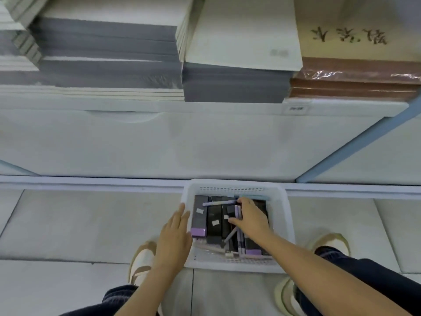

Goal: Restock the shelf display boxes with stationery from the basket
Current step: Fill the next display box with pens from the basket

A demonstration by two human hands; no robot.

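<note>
Head view: looking straight down on a white basket sitting on the floor, tight against the foot of the shelf.
Left hand: released, fingers straight, lying flat along the basket's left rim; steadying it, I'd say.
Right hand: down inside the basket, fingers and thumb curled round a small bunch of pale purple pens. That's a grasp, not just a touch.
Pens: the held bunch runs near to far in the right half of the basket. One loose pen lies crosswise at the far end, just beside the fingertips.
Cartons: long and dark, side by side across the basket bottom, with the pens lying on top of them.
Handling: these pens look light, stiff and smooth, so I'd expect a bunch to fan out or slip if held loosely. They don't look fragile.
Where to hold: round the middle of the bunch, all barrels parallel, thumb against fingers. A hold near one end would likely let them splay.
Weight: one hand should manage them easily; the basket may shift as they lift, hence the left hand on its rim.
Above: stacks of grey and white notebooks, with a brown wrapped stack at far right. I can't pick out the display boxes from here.
Feet: pale shoes on either side of the basket.
</note>
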